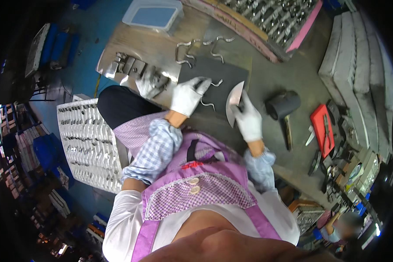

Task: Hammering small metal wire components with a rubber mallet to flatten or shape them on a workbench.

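My left hand (188, 95), in a white glove, is closed on a thin bent metal strip (208, 104). The strip's curved ends stick out beyond the fingers, and its middle is hidden by the hand. In my right hand (249, 120), also gloved, is a half-moon metal plate (234, 101), tilted with its curved edge to the left. Both hands are over the near part of a dark flat mat (233, 72) on the workbench (270, 144). Past the mat lie several wavy metal strips (196, 42), apart from my hands.
Right of my hands are a black-headed mallet (283, 105) and a red tray (322, 131) with pliers. Metal blocks (133, 66), crumpled grey cloth (152, 82) and a clear bin (153, 15) are left. Foam trays of parts (89, 142) stand around; a person (340, 225) is lower right.
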`<state>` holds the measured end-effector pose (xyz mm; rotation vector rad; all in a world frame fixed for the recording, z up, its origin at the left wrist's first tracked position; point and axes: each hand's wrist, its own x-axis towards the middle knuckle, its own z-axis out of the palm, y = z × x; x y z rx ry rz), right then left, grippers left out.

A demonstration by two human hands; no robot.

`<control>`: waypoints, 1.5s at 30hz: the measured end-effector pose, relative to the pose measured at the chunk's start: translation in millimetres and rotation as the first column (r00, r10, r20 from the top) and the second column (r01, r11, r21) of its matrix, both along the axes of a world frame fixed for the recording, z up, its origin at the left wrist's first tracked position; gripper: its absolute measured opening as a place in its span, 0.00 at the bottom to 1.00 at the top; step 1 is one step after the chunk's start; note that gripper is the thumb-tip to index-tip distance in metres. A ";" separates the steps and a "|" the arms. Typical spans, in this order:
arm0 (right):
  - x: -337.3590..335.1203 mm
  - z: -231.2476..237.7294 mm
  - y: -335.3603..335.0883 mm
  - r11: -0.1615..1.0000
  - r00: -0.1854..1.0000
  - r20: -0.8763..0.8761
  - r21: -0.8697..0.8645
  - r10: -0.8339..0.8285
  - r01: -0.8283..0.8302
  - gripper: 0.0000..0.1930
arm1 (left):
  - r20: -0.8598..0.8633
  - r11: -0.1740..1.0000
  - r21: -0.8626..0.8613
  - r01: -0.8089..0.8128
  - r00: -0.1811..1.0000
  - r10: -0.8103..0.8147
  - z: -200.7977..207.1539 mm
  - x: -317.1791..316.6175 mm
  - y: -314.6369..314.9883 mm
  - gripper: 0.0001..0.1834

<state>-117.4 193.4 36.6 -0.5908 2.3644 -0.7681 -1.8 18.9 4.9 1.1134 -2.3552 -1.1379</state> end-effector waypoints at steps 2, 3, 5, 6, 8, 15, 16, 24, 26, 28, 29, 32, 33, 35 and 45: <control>-27.5 10.5 38.9 0.969 0.970 -0.240 -0.247 -0.043 -0.018 0.22 | 0.171 0.938 -0.346 -0.013 0.982 0.076 -2.5 -2.9 -50.8 0.21; -42.1 11.6 57.2 0.892 0.932 -0.250 -0.432 -0.261 0.134 0.19 | 0.243 0.916 -0.402 -0.006 0.963 0.113 -5.4 -6.4 -71.7 0.20; -64.1 4.0 92.9 0.762 0.752 -0.317 -0.539 -0.578 0.359 0.17 | 0.414 0.869 -0.493 0.051 0.892 0.183 -13.5 -24.5 -104.7 0.17; -71.7 -5.0 108.2 0.728 0.588 -0.453 -0.553 -0.670 0.405 0.16 | 0.493 0.818 -0.555 0.154 0.852 0.174 -18.0 -28.3 -110.0 0.15; -70.1 -38.7 123.0 0.920 0.740 -0.555 -0.308 -0.379 0.240 0.16 | 0.561 0.896 -0.426 0.125 0.813 0.154 -25.0 -37.2 -117.6 0.17; -58.8 -111.3 132.7 0.954 0.473 -0.869 0.007 -0.142 0.299 0.27 | 0.464 0.327 -0.776 0.539 0.840 -0.283 -27.6 -3.6 -153.1 0.05; -60.7 -111.8 134.6 0.944 0.451 -0.877 -0.010 -0.166 0.330 0.27 | 0.463 0.329 -0.762 0.558 0.824 -0.327 -27.3 -0.5 -159.7 0.05; -70.1 -81.0 147.4 0.982 0.695 -0.707 0.007 -0.128 0.188 0.31 | 0.407 0.847 -0.050 0.529 0.785 -0.467 36.9 23.5 -141.3 0.13; -72.8 -60.8 124.7 0.949 0.776 -0.595 0.069 -0.208 0.307 0.26 | 0.406 0.820 -0.092 0.565 0.773 -0.488 54.2 35.2 -125.0 0.16; -78.6 -30.3 89.3 0.964 0.845 -0.483 0.006 -0.230 0.265 0.18 | 0.398 0.840 -0.036 0.541 0.779 -0.485 53.9 36.1 -102.4 0.18; -78.8 -11.0 72.5 0.972 0.925 -0.306 -0.139 -0.226 0.191 0.17 | 0.062 0.908 -0.019 0.419 0.907 -0.417 47.3 33.6 -90.5 0.17; -71.0 56.6 29.9 0.813 0.915 0.397 -0.555 0.073 0.176 0.13 | 0.212 0.914 -0.251 0.317 0.940 -0.268 11.7 10.0 -65.4 0.10; -62.5 77.9 21.9 0.820 0.947 0.305 -0.564 0.096 0.098 0.11 | -0.113 0.977 -0.126 0.169 0.976 -0.184 0.4 12.1 -60.3 0.08; -52.2 104.8 -0.8 0.645 0.945 0.032 -0.738 0.325 -0.196 0.10 | 0.060 0.964 -0.201 0.172 0.985 -0.163 -17.0 12.9 -61.8 0.10; -85.5 68.0 66.4 0.953 0.832 -0.552 0.218 -0.058 0.211 0.07 | 0.093 0.978 -0.198 0.071 0.994 -0.053 -10.3 16.6 -48.4 0.18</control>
